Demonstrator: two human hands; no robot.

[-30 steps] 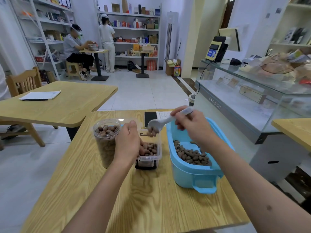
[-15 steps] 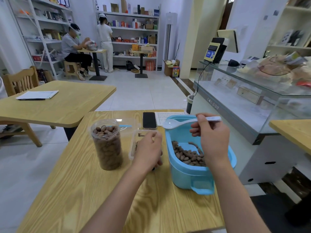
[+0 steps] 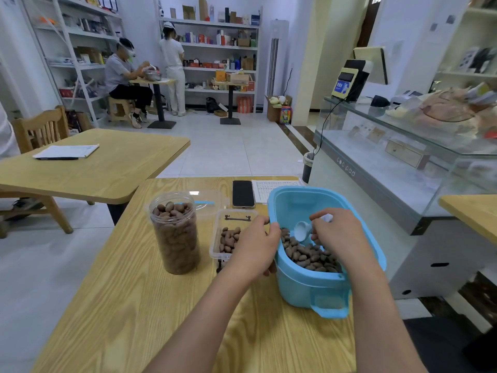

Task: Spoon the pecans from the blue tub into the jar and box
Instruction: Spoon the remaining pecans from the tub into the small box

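Both hands (image 3: 293, 238) now lower (spoon (image 3: 302, 230) down among pecans (image 3: 309, 255))

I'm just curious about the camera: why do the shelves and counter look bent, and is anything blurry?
Head view: the wide-angle lens bows straight lines, so the shelving leans and the glass counter curves toward the edges; the jar, blue tub and pecans are sharp; the items on the counter's far right are smeared; lighting is soft and even, with faint shadows.

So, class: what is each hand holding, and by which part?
The right hand grips the white spoon by its handle, bowl down in the blue tub. The left hand grips the tub's left rim.
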